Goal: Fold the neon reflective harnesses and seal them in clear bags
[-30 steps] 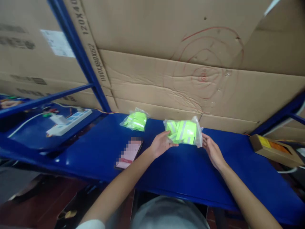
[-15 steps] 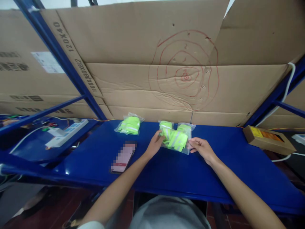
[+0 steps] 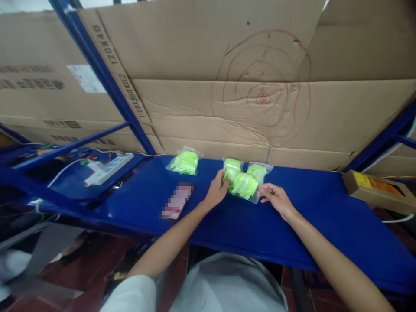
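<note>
Between my two hands is a clear plastic bag holding folded neon yellow-green fabric with silver reflective strips (image 3: pixel 244 185). My left hand (image 3: pixel 217 190) is closed at the bag's left edge, its fingertips partly hidden. At the lower right corner, my right hand (image 3: pixel 275 200) pinches the clear plastic. Just behind the held bag lie two similar packs, a left one (image 3: pixel 232 164) and a right one (image 3: pixel 258 169), both partly covered by it. Another bagged neon pack (image 3: pixel 186 162) lies farther left, near the back edge of the blue table.
A phone (image 3: pixel 178 202) with a pixelated screen lies left of my left forearm. At the right end is a cardboard box (image 3: pixel 378 190) with a yellow label. A white power strip (image 3: pixel 108 170) sits beyond the blue frame post. Cardboard (image 3: pixel 182 104) with red-drawn rings stands behind the table (image 3: pixel 253 234).
The view has swung, so the scene sits farther right and slightly higher. The held bag is tilted more, its right end lower. Both hands remain at its edges.
</note>
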`<state>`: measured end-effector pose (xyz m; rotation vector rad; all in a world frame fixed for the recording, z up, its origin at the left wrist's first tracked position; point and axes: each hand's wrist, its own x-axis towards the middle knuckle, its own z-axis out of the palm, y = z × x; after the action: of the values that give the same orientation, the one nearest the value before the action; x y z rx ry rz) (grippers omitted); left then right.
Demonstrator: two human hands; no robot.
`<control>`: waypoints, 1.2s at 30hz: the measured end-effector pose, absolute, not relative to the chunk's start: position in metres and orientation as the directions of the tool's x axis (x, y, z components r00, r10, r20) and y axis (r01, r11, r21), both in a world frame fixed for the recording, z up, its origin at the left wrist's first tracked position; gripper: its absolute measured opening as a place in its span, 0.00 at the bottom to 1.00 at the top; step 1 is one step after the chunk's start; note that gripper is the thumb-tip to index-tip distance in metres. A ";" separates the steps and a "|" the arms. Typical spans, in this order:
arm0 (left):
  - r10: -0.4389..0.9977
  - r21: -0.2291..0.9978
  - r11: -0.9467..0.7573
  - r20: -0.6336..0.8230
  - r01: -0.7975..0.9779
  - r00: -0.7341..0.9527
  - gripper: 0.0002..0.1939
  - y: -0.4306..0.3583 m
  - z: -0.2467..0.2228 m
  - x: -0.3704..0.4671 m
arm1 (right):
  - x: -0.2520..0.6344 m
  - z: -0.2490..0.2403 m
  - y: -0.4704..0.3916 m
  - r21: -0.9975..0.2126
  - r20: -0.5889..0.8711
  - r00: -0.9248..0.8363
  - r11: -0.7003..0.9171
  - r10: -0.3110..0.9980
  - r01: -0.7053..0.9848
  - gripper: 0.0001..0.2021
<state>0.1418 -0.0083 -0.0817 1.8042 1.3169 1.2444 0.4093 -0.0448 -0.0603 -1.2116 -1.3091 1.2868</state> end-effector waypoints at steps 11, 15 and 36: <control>0.895 0.711 -0.425 0.424 0.561 0.142 0.25 -0.008 -0.090 0.143 | 0.414 -0.083 -0.038 -0.988 -0.095 -0.104 -0.081 0.990 0.132 0.29; 0.866 0.652 -0.455 0.484 0.607 0.129 0.25 -0.008 -0.088 0.142 | 0.416 -0.086 -0.038 -0.982 -0.101 -0.120 -0.080 0.988 0.168 0.29; 0.606 0.319 -0.778 0.607 0.542 0.513 0.18 -0.054 -0.075 0.175 | 0.397 -0.078 -0.061 -0.962 0.018 -0.346 0.111 0.938 0.251 0.19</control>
<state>0.1748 -0.0543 -0.0752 2.6553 1.0098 1.1198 0.3968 -0.0614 -0.0784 -1.1707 -1.7036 1.2691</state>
